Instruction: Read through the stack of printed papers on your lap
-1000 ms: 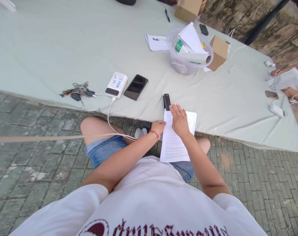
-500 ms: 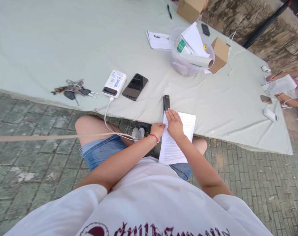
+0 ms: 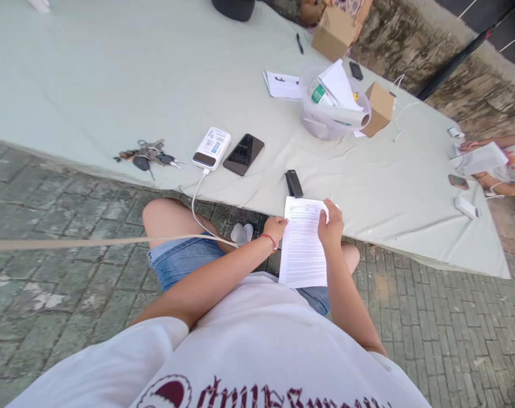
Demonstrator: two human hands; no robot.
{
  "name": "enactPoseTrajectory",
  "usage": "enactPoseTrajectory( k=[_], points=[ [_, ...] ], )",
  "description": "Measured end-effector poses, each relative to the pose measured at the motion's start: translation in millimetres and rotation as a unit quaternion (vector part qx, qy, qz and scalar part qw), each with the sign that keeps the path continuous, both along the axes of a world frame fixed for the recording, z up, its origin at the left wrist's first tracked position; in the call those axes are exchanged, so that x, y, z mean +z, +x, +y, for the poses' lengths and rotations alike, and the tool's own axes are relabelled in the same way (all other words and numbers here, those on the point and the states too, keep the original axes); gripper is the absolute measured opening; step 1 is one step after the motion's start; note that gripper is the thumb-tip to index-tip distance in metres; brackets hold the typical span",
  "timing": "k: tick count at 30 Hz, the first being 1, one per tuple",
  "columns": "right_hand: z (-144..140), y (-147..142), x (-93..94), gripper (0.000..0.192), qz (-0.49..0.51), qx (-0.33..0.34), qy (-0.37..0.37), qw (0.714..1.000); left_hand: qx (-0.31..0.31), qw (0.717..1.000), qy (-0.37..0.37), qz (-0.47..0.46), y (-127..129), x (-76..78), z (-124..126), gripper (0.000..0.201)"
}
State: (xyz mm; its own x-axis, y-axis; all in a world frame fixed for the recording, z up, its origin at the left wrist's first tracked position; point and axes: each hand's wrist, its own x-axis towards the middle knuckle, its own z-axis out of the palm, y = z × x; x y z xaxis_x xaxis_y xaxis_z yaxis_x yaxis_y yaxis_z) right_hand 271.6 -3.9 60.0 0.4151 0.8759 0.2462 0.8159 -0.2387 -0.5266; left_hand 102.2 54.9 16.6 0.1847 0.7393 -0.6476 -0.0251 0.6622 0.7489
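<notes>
Printed sheets of paper (image 3: 303, 249) lie over the table's near edge and reach down to my lap. My left hand (image 3: 276, 228) is closed on their left edge, thumb on top. At the upper right corner, my right hand (image 3: 331, 224) grips the paper between thumb and fingers. Just beyond the top edge of the paper sits a black stapler (image 3: 293, 183), close to or touching it; neither hand is on the stapler.
A black phone (image 3: 243, 154), a white power bank (image 3: 212, 148) with a cable and a bunch of keys (image 3: 149, 154) lie left. A clear plastic tub (image 3: 320, 127) of papers and a cardboard box (image 3: 378, 109) stand farther back. Another person's hand (image 3: 469, 145) is at far right.
My right hand has come off the stapler and moved right to the paper's corner. The stapler now sits at an angle beyond the paper. My left hand keeps its hold.
</notes>
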Motion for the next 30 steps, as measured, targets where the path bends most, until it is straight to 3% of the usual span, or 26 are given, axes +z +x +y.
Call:
enactPoseTrajectory(
  k=[3, 5, 8, 11, 14, 17, 21, 26, 30],
  points=[
    [-56.0, 25.3, -15.2, 0.050, 0.054, -0.187, -0.023, 0.981, 0.006, 1.000, 0.009, 0.006, 0.1, -3.7, -4.1, 0.027],
    [-88.9, 36.0, -28.6, 0.055, 0.093, -0.234, -0.047, 0.967, 0.002, 1.000, 0.015, -0.001, 2.2, -6.1, -5.7, 0.026],
    [-121.5, 40.1, -48.3, 0.060, 0.218, -0.263, -0.053, 0.938, -0.006, 1.000, 0.020, -0.006, 5.3, -9.1, -7.0, 0.027],
    [-136.7, 37.7, -60.6, 0.059, 0.383, -0.269, -0.051, 0.882, -0.019, 0.999, 0.026, -0.007, 5.3, -10.9, -7.2, 0.029],
    [-143.2, 36.9, -63.7, 0.055, 0.489, -0.247, -0.051, 0.835, -0.035, 0.999, 0.040, -0.008, 2.8, -12.0, -6.8, 0.033],
    [-145.9, 36.5, -63.1, 0.053, 0.549, -0.206, -0.055, 0.808, -0.030, 0.999, 0.030, -0.027, 1.2, -12.3, -7.2, 0.031],
    [-146.9, 33.0, -64.9, 0.049, 0.556, -0.167, -0.042, 0.813, -0.018, 0.995, -0.025, -0.100, 0.8, -9.4, -12.1, 0.029],
    [-153.0, 35.7, -65.7, 0.050, 0.474, -0.253, 0.003, 0.843, -0.136, 0.969, -0.097, -0.183, -5.7, -4.8, -27.2, 0.045],
    [-161.4, 41.5, -60.7, 0.045, 0.464, -0.267, -0.001, 0.845, -0.201, 0.965, -0.054, -0.158, -13.2, -8.9, -39.3, 0.046]
  ],
)
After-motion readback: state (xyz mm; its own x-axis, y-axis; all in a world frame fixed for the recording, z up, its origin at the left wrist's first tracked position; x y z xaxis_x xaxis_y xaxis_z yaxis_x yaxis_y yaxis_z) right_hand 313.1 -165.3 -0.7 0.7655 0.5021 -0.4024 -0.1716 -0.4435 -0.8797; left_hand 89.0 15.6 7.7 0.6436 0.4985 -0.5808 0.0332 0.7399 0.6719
